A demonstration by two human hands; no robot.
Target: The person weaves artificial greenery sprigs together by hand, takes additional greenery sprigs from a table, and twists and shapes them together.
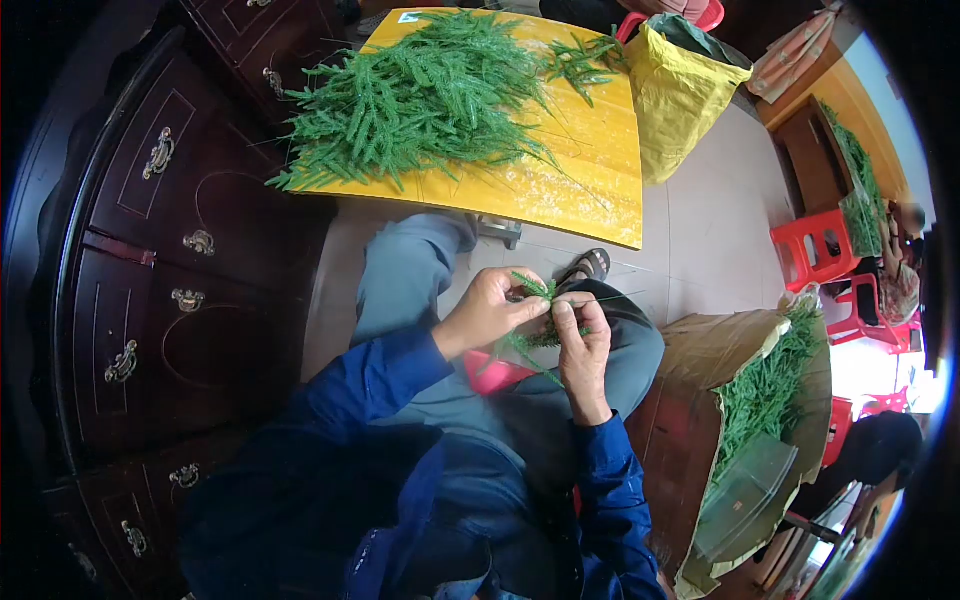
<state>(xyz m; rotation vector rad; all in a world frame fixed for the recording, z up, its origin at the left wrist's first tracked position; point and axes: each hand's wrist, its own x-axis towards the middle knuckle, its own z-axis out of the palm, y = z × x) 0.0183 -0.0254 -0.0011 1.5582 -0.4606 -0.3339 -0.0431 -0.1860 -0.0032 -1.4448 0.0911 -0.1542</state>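
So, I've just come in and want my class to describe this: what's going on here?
A person in dark blue sleeves is working on a small green sprig, pinched between the fingers of the left hand and the right hand, which are close together. In front, a large heap of similar greenery lies on a yellow table, with a few pieces lying apart toward a yellow sack. To the right, an open cardboard box holds more.

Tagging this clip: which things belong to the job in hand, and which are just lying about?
Job: fir-like sprig between left hand and right hand; sprig pile; yellow table; probably sprig carton.

Apparently unrelated: dark drawer cabinet; red plastic stool.
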